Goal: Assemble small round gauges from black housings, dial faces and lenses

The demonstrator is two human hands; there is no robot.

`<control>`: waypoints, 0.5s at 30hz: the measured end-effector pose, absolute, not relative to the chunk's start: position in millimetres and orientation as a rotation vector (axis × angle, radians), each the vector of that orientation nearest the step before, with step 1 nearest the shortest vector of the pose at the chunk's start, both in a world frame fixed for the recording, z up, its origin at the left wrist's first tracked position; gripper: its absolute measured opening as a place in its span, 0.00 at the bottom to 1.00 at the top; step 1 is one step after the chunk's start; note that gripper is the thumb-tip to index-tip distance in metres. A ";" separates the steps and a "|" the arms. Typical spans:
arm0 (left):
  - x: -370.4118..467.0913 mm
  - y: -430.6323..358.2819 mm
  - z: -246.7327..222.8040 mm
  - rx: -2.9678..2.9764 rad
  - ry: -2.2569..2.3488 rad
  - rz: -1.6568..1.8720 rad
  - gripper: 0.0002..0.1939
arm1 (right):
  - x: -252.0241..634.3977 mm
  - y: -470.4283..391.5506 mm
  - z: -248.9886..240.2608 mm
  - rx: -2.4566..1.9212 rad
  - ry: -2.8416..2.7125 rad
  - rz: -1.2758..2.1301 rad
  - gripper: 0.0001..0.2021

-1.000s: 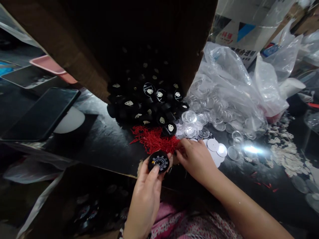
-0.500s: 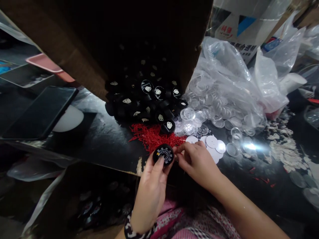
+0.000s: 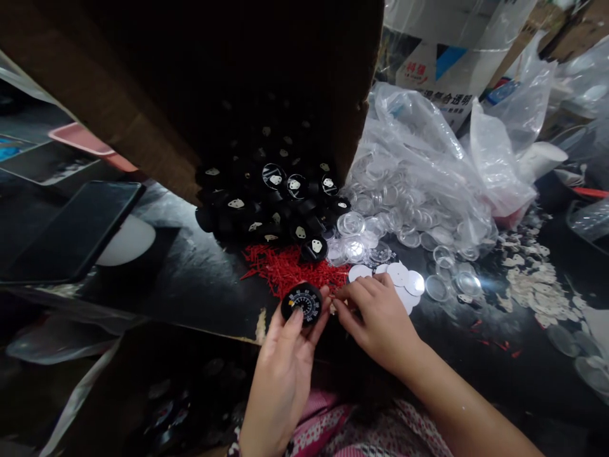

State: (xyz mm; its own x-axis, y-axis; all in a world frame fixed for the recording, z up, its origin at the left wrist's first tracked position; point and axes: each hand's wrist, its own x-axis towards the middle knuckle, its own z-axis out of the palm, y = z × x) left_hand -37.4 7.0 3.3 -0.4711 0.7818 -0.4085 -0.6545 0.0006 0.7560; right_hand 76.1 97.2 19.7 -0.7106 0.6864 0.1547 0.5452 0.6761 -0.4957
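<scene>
My left hand (image 3: 283, 355) grips a round black dial gauge (image 3: 304, 303), its face with white numbers turned up and the thumb resting on it. Close by on the right, my right hand (image 3: 375, 317) has its thumb and forefinger pinched near the gauge's edge; whatever is between those fingertips is too small to make out. Just beyond both hands lies a heap of thin red pointers (image 3: 285, 270). White discs (image 3: 404, 279) are spread past the right hand's knuckles.
A cardboard box (image 3: 157, 139) on its side spills black round housings (image 3: 235, 216). Clear plastic covers (image 3: 413, 212) pour from a plastic bag (image 3: 419, 133). Small pale metal plates (image 3: 533, 285) lie at right. At left are a phone (image 3: 71, 228) and a pink tray (image 3: 85, 138).
The whole view has shifted slightly, so box and heaps sit a little further left. Both hands keep nearly the same pose, with the gauge still in the left hand.
</scene>
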 end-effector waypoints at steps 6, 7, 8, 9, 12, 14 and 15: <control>-36.5 10.7 -11.9 0.329 1.302 1.573 0.18 | 80.1 89.0 34.4 -0.898 -2.467 0.866 0.04; -35.4 10.2 -15.1 0.372 1.311 1.557 0.17 | 80.0 88.7 35.8 -0.932 -2.477 0.865 0.04; -34.5 9.5 -17.6 0.409 1.320 1.545 0.16 | 80.0 88.7 36.6 -0.965 -2.489 0.863 0.03; -33.8 8.6 -19.2 0.439 1.328 1.533 0.16 | 80.1 89.1 37.1 -0.989 -2.503 0.863 0.03; -33.7 6.7 -18.3 0.493 1.341 1.491 0.18 | 81.0 90.6 37.8 -1.020 -2.538 0.872 0.03; -34.7 6.7 -13.9 0.521 1.365 1.462 0.19 | 81.9 91.0 38.3 -1.038 -2.542 0.883 0.04; -35.4 7.0 -11.3 0.538 1.385 1.451 0.19 | 82.4 90.8 38.7 -1.044 -2.537 0.895 0.04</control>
State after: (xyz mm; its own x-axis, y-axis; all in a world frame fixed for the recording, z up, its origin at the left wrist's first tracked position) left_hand -35.4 7.0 -11.3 -0.3854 0.8676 -0.3142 -0.3541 0.1754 0.9186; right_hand 82.4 90.8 38.7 -0.7098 0.7044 0.0015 0.5477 0.5533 -0.6277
